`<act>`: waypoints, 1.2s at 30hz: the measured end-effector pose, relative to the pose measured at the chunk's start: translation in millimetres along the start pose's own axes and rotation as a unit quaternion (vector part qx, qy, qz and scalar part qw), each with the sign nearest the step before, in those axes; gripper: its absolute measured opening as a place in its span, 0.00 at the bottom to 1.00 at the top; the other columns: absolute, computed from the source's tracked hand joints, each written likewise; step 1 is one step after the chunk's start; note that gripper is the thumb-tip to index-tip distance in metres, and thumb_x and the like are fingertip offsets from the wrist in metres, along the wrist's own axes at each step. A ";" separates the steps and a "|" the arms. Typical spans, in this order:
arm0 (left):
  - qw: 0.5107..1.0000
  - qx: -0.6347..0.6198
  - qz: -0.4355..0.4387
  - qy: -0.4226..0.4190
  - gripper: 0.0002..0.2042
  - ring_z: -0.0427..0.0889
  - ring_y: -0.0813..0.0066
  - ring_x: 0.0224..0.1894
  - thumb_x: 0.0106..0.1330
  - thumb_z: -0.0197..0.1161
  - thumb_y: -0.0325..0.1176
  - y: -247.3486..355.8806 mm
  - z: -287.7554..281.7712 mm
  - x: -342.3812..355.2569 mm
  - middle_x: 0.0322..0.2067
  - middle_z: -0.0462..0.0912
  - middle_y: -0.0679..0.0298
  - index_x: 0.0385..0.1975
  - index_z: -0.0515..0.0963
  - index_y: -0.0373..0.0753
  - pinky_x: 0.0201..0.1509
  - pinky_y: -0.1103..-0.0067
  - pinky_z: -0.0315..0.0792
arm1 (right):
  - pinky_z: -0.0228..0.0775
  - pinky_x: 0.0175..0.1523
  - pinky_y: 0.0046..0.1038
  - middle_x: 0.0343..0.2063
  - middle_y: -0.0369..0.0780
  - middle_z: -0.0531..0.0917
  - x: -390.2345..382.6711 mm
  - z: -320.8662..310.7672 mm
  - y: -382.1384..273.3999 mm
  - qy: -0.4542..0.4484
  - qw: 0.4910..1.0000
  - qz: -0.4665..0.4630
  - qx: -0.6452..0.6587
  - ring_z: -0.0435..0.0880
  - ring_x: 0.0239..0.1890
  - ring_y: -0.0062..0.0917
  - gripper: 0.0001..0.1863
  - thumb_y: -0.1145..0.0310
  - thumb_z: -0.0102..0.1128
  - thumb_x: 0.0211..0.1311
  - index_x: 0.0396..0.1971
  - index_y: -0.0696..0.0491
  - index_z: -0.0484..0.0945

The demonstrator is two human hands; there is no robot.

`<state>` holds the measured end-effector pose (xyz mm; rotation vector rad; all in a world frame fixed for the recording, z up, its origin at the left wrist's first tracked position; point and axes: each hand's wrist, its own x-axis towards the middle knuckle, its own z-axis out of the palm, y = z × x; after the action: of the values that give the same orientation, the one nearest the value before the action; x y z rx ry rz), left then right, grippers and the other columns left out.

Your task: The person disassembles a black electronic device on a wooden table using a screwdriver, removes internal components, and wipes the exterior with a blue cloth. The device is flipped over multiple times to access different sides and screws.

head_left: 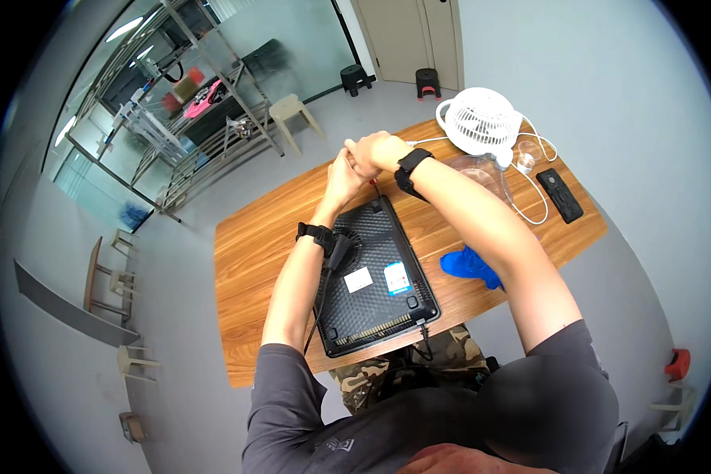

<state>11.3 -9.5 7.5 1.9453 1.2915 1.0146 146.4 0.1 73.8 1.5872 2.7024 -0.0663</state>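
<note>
A black textured panel with a round fan grille, likely a laptop cooling pad point(375, 261), lies on the wooden table point(249, 261) in front of me. White and blue labels are stuck on its upper face. Past its far end, my left hand point(343, 180) and my right hand point(374, 153) meet, touching each other with fingers curled closed. A small red and dark piece point(374, 182) shows just beneath them at the pad's far edge; its kind is unclear. Whatever the fingers pinch is hidden. Each wrist wears a black strap, and a dark cabled piece hangs by the left one.
A white fan point(482, 120) with its cable point(543, 207) stands at the far right of the table. Near it are a clear plastic piece point(482, 175) and a black flat device point(559, 195). A blue cloth-like bundle point(468, 265) lies by my right forearm. Behind stand a stool point(292, 112) and metal rack point(205, 103).
</note>
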 end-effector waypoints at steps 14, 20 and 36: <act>0.998 -0.045 -0.004 -0.049 0.20 0.90 0.70 0.43 0.57 0.76 0.28 -6.1 2.3 2.9 0.38 0.90 0.56 0.47 0.77 0.30 0.50 0.74 0.82 | 0.81 0.50 0.39 0.40 0.45 0.90 10.7 10.2 19.4 0.019 0.999 0.025 -0.044 0.90 0.45 0.39 0.22 0.47 0.60 0.65 0.39 0.52 0.90; 0.997 0.058 0.040 -0.021 0.24 0.89 0.68 0.41 0.52 0.81 0.33 -7.0 4.6 5.4 0.34 0.89 0.56 0.45 0.77 0.31 0.49 0.72 0.82 | 0.81 0.51 0.37 0.46 0.42 0.90 17.0 7.6 5.8 -0.011 0.996 0.040 -0.073 0.90 0.49 0.36 0.19 0.51 0.62 0.64 0.44 0.50 0.89; 0.998 -0.013 0.012 -0.056 0.14 0.89 0.77 0.37 0.55 0.77 0.30 -5.2 10.8 9.8 0.32 0.90 0.61 0.38 0.81 0.32 0.46 0.76 0.81 | 0.80 0.54 0.38 0.44 0.46 0.90 -0.3 4.2 18.7 0.004 0.999 0.036 -0.030 0.90 0.48 0.39 0.22 0.49 0.58 0.66 0.42 0.51 0.90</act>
<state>20.1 0.9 0.3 1.9724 1.1906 0.9151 162.8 8.8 69.0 1.6693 2.6231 0.0208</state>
